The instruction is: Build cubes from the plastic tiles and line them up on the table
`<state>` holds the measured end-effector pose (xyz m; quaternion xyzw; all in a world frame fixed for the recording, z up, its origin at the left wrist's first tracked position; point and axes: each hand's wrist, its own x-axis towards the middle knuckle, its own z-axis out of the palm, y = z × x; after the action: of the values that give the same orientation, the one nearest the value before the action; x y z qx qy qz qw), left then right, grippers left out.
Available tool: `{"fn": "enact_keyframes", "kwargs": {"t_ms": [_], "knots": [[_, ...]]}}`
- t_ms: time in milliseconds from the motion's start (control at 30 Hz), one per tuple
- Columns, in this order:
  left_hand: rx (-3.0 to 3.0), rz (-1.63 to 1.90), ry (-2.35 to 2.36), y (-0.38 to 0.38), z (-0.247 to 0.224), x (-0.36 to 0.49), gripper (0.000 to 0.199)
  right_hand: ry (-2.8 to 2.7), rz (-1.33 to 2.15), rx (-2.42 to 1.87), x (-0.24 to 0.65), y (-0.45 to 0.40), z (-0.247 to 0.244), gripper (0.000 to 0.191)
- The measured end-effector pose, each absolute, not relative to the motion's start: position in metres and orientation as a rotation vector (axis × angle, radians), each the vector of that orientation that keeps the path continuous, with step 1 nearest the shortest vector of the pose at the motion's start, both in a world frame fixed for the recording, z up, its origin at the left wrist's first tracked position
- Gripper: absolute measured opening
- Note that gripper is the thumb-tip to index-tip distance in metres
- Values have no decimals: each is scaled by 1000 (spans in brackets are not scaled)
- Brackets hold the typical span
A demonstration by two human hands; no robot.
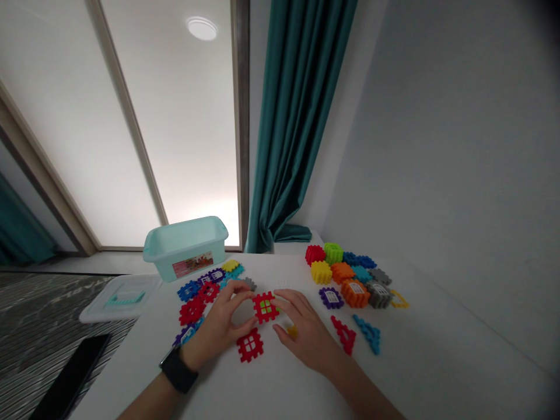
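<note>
A red square interlocking block (265,307) with a window pattern sits between my two hands, and lime green shows through its openings. My left hand (222,318) has its index finger and thumb curved against the block's left edge. On the opposite side, fingertips of my right hand (306,333) touch its right edge, with the thumb held lower and apart. Closer to me, a second red window piece (250,345) lies flat by my left thumb. A small yellow piece (292,331) is partly hidden behind my right hand.
Flat red, blue and purple pieces (192,311) lie left on the white table (280,391). At right are stacked blocks (354,293), a red triangle (343,335) and a blue triangle (367,334). A mint bin (188,248), a clear lid (120,297) and a black phone-like slab (70,376) are leftward.
</note>
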<state>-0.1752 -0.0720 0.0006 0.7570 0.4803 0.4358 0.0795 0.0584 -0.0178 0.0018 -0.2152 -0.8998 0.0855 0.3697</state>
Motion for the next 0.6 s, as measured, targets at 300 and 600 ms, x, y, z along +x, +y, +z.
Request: {"fn": "enact_keyframes", "kwargs": {"t_ms": [300,600], "knots": [[2328,1244,1490,-74,-4,-176,40,-2270,208,-519,59,-10,-3,31],[2378,1218,1521,-72,-7,-176,42,-2271,169,-541,58,-10,-8,25]]}}
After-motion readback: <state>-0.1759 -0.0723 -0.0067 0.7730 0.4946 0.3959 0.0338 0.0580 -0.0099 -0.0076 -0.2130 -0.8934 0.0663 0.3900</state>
